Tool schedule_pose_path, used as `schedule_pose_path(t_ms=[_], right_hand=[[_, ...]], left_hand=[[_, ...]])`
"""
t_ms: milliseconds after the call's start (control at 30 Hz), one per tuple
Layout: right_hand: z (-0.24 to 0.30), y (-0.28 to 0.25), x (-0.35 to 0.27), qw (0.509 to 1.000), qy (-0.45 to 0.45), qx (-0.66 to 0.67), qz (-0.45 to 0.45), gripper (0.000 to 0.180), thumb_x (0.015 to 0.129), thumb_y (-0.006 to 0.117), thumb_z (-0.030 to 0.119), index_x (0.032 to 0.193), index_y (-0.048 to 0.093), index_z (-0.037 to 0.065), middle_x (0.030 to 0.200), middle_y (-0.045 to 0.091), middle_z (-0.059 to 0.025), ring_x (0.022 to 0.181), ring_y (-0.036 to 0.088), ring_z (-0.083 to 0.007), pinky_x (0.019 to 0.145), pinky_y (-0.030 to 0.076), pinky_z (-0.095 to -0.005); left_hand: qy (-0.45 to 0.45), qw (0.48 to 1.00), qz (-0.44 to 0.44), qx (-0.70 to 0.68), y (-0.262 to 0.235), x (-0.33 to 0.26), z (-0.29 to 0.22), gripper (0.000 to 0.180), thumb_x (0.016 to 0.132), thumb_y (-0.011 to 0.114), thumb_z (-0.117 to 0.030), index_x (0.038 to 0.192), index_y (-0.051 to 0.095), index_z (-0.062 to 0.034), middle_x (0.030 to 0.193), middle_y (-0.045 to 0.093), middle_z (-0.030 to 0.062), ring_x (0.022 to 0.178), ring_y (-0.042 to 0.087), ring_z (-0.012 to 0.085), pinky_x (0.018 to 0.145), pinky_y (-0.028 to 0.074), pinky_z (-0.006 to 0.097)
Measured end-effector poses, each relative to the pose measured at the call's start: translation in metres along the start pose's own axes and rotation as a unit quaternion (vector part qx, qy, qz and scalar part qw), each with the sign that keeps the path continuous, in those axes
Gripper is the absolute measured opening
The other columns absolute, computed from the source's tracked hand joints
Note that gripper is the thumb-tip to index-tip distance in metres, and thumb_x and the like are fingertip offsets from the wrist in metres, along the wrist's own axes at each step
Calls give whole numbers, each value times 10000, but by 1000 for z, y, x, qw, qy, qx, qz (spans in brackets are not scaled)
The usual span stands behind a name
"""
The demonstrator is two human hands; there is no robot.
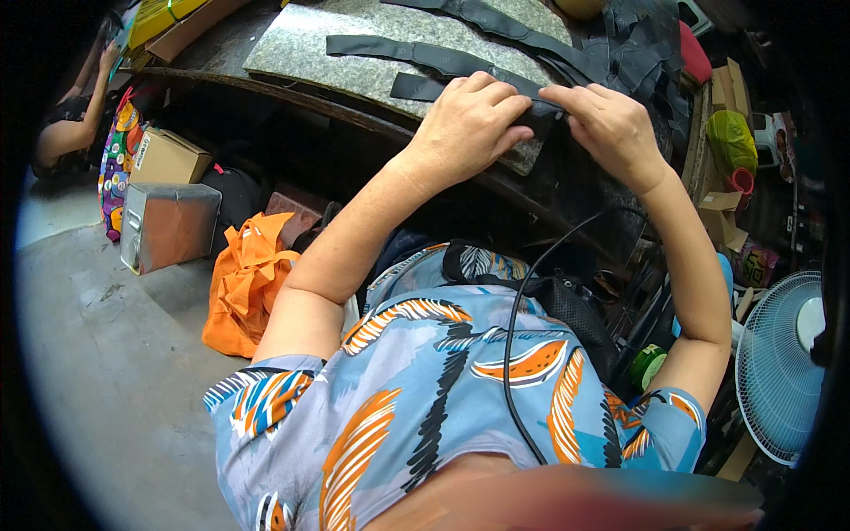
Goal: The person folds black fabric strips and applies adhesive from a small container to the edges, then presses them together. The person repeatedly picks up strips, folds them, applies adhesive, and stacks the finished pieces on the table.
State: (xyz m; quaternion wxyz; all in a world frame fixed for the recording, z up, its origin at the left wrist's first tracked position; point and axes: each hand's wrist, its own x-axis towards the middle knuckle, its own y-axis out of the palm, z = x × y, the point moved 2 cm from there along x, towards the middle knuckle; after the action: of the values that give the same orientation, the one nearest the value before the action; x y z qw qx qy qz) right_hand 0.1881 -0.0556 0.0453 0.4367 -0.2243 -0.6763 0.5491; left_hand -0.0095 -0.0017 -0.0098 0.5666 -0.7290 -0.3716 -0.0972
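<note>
At the near edge of a speckled grey stone slab (pixel 305 42), my left hand (pixel 474 124) is closed on a black strip (pixel 544 122), which looks like leather or similar sheet material. My right hand (pixel 613 131) pinches the same strip a little to the right, index finger stretched toward the left hand. The fingers partly hide the held part. Another long black strip (pixel 390 50) lies across the slab just beyond my hands, and one more black strip (pixel 496 19) runs along the far side. A heap of black strips (pixel 642 53) lies to the right.
On the left floor stand a grey metal box (pixel 173 226), a cardboard box (pixel 168 157) and an orange bag (pixel 248 288). A white fan (pixel 779 363) is at the right, below a yellow-green bag (pixel 731 142). Another person's arm (pixel 84 115) shows at far left.
</note>
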Motion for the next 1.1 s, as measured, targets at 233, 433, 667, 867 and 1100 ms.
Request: schedule_pose_path(t_ms=[233,433,667,867,1100], right_hand=[[-17,-39,-20,992,46,-107,-45,161,757,662,3,897,655,82,917,687,-49,857,650,-232,736,535,-318],[-40,-65,-23,975,126,73,-167,256,851,656,-38,1060,711,100,1116,602,-38,992,599,-149,819,497,-265],[-24,-27,26,907,17,406,-106,230,915,537,-99,1065,667,19,1137,586,-54,1078,574,-130,922,456,-260],[5,3,33,649,266,710,-59,563,956,614,153,1460,371,91,1158,610,-37,1019,581,-117,917,486,-280],[10,22,30,752,320,563,122,367,923,633,78,1275,542,29,968,620,-31,851,603,-96,795,513,-257]], left_hand=[[-5,999,38,37,-3,1,6,271,862,705,-251,1057,714,-62,1113,656,96,1051,574,270,899,490,396],[49,996,-34,-61,-26,18,6,305,783,637,-118,1073,719,-70,1134,636,106,1081,545,262,901,483,398],[-198,786,12,-585,-10,50,-1,368,868,758,-333,1050,707,-16,909,687,54,813,620,90,714,502,265],[-165,739,-263,-598,-14,35,5,184,966,639,-141,1112,703,-50,927,693,1,778,613,48,674,496,207],[-285,590,-356,-666,-24,-3,56,182,973,610,-113,1126,680,-44,958,692,39,780,648,98,663,546,236]])
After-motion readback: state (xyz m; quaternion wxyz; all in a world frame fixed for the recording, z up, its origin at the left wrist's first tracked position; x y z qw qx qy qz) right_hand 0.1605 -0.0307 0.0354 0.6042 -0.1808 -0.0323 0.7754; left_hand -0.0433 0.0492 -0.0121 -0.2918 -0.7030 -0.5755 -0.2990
